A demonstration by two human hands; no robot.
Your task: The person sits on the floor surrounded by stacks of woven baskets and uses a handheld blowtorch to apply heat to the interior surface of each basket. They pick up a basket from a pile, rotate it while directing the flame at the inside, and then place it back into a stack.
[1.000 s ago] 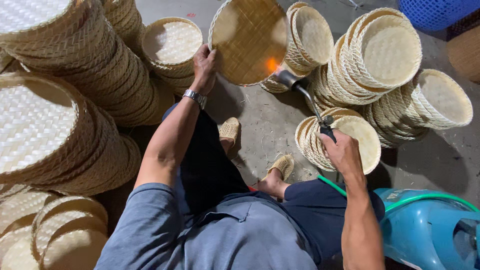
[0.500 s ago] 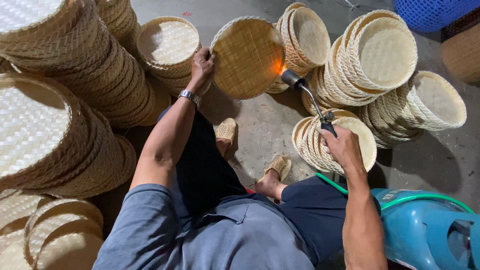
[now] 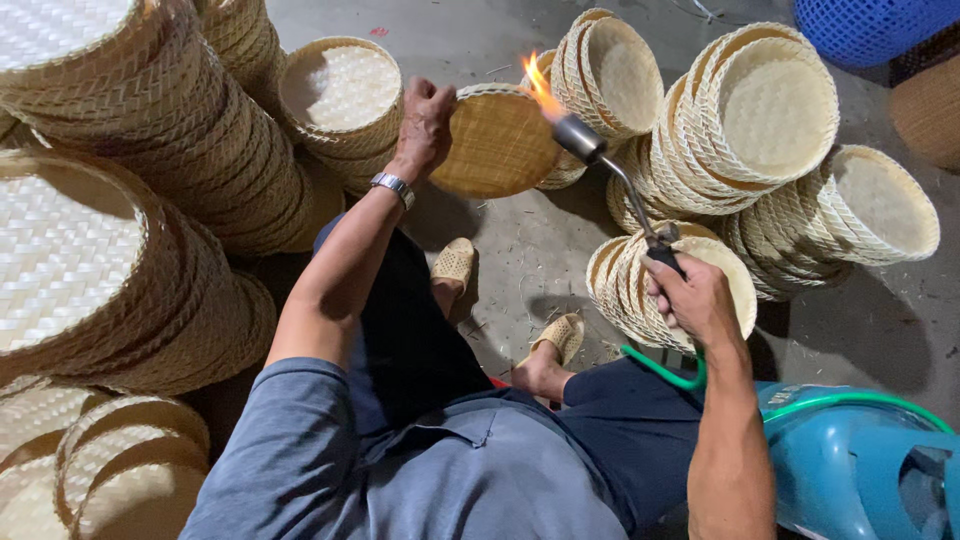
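Your left hand (image 3: pixel 425 125) is closed on the rim of a round, shallow woven bamboo tray (image 3: pixel 497 140), holding it tilted in the air above the grey concrete floor (image 3: pixel 520 260), in front of your knees. Your right hand (image 3: pixel 690 300) is wrapped tight around the handle of a metal gas torch with a long thin neck (image 3: pixel 600 160), its orange flame (image 3: pixel 540 85) licking the tray's upper edge. A green hose (image 3: pixel 665 372) curls from under that hand toward a blue gas cylinder (image 3: pixel 860 465), and stacks of pale woven trays (image 3: pixel 760 120) stand all around you.

Tall stacks of woven bamboo trays (image 3: pixel 150 180) fill nine o'clock. More nested tray stacks (image 3: pixel 770 120) lean at two o'clock. A blue plastic crate (image 3: pixel 870 25) sits at one o'clock on the concrete floor (image 3: pixel 900 330).
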